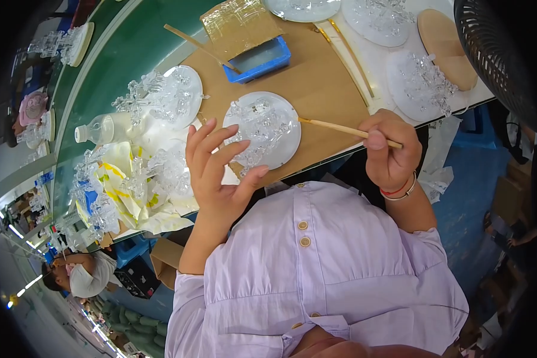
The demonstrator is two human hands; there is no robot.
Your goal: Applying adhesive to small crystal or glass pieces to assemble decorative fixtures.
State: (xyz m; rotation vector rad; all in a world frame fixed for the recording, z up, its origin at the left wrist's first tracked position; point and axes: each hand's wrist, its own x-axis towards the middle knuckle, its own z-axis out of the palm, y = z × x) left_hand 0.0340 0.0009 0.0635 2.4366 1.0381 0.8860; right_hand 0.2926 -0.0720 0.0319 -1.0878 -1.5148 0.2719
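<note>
My right hand [392, 149] is closed around the wooden handle of a thin brush [340, 128]. The brush's tip reaches the right rim of a round white disc [286, 152], which carries a cluster of clear plastic pieces [259, 128]. Over the left side of that disc, my left hand [215, 164] is raised with its fingers spread, and I see nothing in it. Whether its fingertips touch the clear pieces, I cannot tell. Beyond the disc stands a blue tray [259, 68] holding pale liquid, with a wooden stick [200, 46] leaning on its edge.
A brown cardboard sheet [328, 77] covers this part of the table. More discs with clear pieces stand at left [188, 95] and right [400, 89]. A clear bottle [101, 128] lies left beside crumpled yellow-and-white wrapping [122, 173]. A dark fan grille [501, 53] is at far right.
</note>
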